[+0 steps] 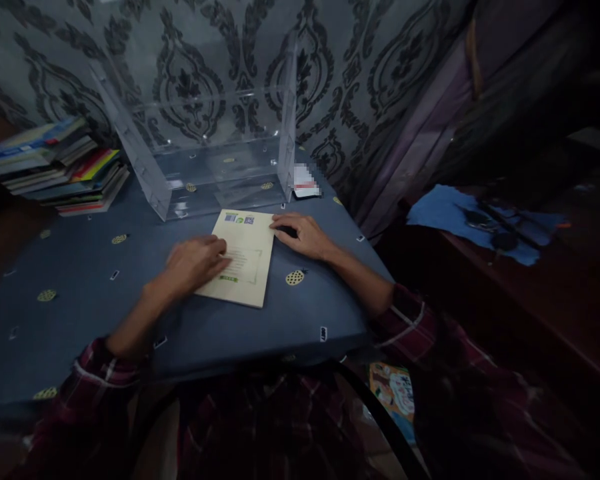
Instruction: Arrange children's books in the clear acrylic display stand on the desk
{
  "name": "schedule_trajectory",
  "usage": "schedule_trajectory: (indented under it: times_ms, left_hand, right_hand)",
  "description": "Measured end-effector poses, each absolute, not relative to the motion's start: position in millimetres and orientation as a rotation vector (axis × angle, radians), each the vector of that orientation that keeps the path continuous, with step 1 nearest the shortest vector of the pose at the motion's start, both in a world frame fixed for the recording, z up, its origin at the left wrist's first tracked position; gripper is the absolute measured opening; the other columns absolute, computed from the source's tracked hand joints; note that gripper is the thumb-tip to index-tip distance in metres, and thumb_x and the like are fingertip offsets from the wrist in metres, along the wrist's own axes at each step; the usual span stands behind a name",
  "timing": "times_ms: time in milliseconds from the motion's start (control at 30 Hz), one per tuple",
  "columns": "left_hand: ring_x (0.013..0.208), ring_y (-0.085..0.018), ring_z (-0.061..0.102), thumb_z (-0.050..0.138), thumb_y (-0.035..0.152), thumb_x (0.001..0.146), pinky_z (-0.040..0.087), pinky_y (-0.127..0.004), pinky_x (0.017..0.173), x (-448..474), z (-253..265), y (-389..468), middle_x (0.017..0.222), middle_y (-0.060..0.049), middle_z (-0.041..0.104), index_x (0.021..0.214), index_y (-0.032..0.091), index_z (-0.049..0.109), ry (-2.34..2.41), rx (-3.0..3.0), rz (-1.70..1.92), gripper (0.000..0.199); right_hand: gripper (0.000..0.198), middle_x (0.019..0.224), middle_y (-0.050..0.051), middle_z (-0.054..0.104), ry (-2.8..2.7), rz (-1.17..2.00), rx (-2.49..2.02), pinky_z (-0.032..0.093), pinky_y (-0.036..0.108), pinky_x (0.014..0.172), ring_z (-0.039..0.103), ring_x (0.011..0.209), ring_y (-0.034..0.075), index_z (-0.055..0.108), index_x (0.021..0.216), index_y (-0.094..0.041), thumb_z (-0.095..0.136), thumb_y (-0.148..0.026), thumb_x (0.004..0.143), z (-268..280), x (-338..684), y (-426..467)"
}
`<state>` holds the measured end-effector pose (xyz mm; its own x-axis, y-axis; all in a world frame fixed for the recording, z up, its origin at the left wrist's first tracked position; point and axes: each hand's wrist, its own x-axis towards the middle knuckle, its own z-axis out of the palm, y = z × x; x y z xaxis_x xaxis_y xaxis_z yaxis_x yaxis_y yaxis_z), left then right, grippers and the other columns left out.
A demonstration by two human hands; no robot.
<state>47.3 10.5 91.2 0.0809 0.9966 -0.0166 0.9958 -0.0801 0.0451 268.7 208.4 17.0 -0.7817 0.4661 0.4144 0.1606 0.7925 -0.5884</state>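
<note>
A cream-coloured book (245, 235) lies closed on the table, its back cover up, with printed codes at the top and a framed block of text below. Across its left side rests my left hand (195, 262), slightly blurred, with loosely bent fingers on the cover and the thumb apart. My right hand (303, 235) touches the book's upper right edge with its fingertips; the fingers are stretched out and the thumb is apart from them. Neither hand lifts the book. Just behind it stands a clear acrylic rack (153, 183).
Several books are stacked (63, 167) at the left. A white item (306, 181), partly pixelated, lies right of the rack. The table (145, 267) has a blue patterned cloth and meets a papered wall (190, 73). Blue cloth (440, 210) lies at the right; a colourful packet (394, 397) sits below.
</note>
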Motion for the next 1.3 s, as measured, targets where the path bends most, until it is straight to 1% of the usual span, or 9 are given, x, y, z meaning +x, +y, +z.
schedule_trajectory:
  times_ms: [67, 167, 300, 567, 767, 933, 1000, 1167, 1300]
  left_hand:
    - [0.109, -0.025, 0.063, 0.054, 0.047, 0.099, 0.050, -0.036, 0.090, 61.9, 82.2, -2.3, 0.118, -0.011, 0.069, 0.114, 0.021, 0.068, 1.782, 2.456, 0.179, 0.032]
    - [0.128, -0.028, 0.055, 0.061, 0.057, 0.095, 0.045, -0.043, 0.107, 76.6, 69.6, -17.1, 0.135, -0.012, 0.063, 0.133, 0.022, 0.061, 1.582, 2.636, 0.244, 0.051]
    - [0.124, -0.027, 0.059, 0.053, 0.048, 0.102, 0.047, -0.042, 0.103, 81.3, 60.0, -23.3, 0.131, -0.013, 0.067, 0.133, 0.018, 0.061, 1.631, 2.771, 0.190, 0.044]
    - [0.109, -0.021, 0.069, 0.040, 0.036, 0.108, 0.055, -0.037, 0.090, 80.3, 60.4, -24.3, 0.121, -0.010, 0.075, 0.121, 0.017, 0.070, 1.671, 2.830, 0.236, 0.037]
    - [0.104, -0.021, 0.069, 0.041, 0.032, 0.108, 0.055, -0.036, 0.087, 81.6, 63.2, -24.1, 0.118, -0.009, 0.076, 0.121, 0.019, 0.070, 1.650, 2.802, 0.302, 0.035]
    - [0.102, -0.022, 0.069, 0.048, 0.038, 0.105, 0.054, -0.036, 0.084, 76.7, 57.1, -23.7, 0.115, -0.009, 0.076, 0.113, 0.017, 0.070, 1.601, 2.837, 0.405, 0.031]
    - [0.105, -0.024, 0.067, 0.048, 0.038, 0.105, 0.053, -0.038, 0.086, 70.1, 53.8, -21.7, 0.115, -0.010, 0.075, 0.112, 0.018, 0.069, 1.706, 2.771, 0.466, 0.030]
    - [0.117, -0.033, 0.061, 0.047, 0.038, 0.102, 0.051, -0.049, 0.095, 48.2, 43.3, -13.7, 0.133, -0.019, 0.065, 0.129, 0.015, 0.062, 2.371, 2.267, 0.451, 0.038]
    - [0.118, -0.031, 0.062, 0.045, 0.034, 0.101, 0.050, -0.048, 0.099, 41.0, 36.0, -10.1, 0.128, -0.015, 0.069, 0.131, 0.017, 0.060, 2.394, 2.085, 0.510, 0.038]
  right_hand:
    - [0.028, 0.126, 0.014, 0.074, -2.438, 0.691, -0.461, 0.047, 0.050, 0.106, 0.066, 0.119, 0.030, 0.077, 0.111, -0.018, 0.060, -0.031, 0.093, 16.5, 267.7, 207.7]
    - [0.027, 0.122, 0.013, 0.075, -2.453, 0.618, -0.469, 0.045, 0.052, 0.107, 0.063, 0.119, 0.030, 0.077, 0.108, -0.019, 0.059, -0.033, 0.093, 17.1, 265.7, 204.1]
    - [0.025, 0.110, 0.011, 0.077, -2.426, 0.628, -0.429, 0.048, 0.049, 0.103, 0.064, 0.113, 0.029, 0.077, 0.106, -0.017, 0.058, -0.028, 0.093, 21.9, 263.2, 192.1]
    - [0.024, 0.098, 0.009, 0.078, -2.385, 0.900, -0.293, 0.054, 0.038, 0.088, 0.069, 0.095, 0.022, 0.078, 0.101, -0.018, 0.056, -0.025, 0.094, 32.5, 259.3, 157.2]
    - [0.023, 0.089, 0.009, 0.076, -2.382, 0.956, -0.227, 0.053, 0.032, 0.079, 0.069, 0.083, 0.019, 0.078, 0.094, -0.015, 0.056, -0.025, 0.094, 32.4, 261.4, 138.3]
    - [0.023, 0.085, 0.008, 0.075, -2.392, 0.929, -0.150, 0.052, 0.030, 0.075, 0.068, 0.077, 0.017, 0.077, 0.091, -0.014, 0.055, -0.022, 0.095, 30.9, 264.1, 129.2]
    - [0.023, 0.085, 0.008, 0.075, -2.388, 0.921, -0.152, 0.052, 0.029, 0.074, 0.068, 0.076, 0.017, 0.077, 0.092, -0.014, 0.055, -0.022, 0.095, 29.8, 264.1, 127.8]
    - [0.022, 0.084, 0.008, 0.076, -2.393, 0.708, -0.275, 0.051, 0.030, 0.076, 0.067, 0.082, 0.019, 0.076, 0.089, -0.015, 0.055, -0.021, 0.095, 27.1, 262.1, 129.6]
    - [0.021, 0.086, 0.009, 0.076, -2.435, 0.461, -0.458, 0.048, 0.033, 0.079, 0.063, 0.083, 0.021, 0.075, 0.088, -0.015, 0.055, -0.020, 0.094, 27.6, 262.3, 133.0]
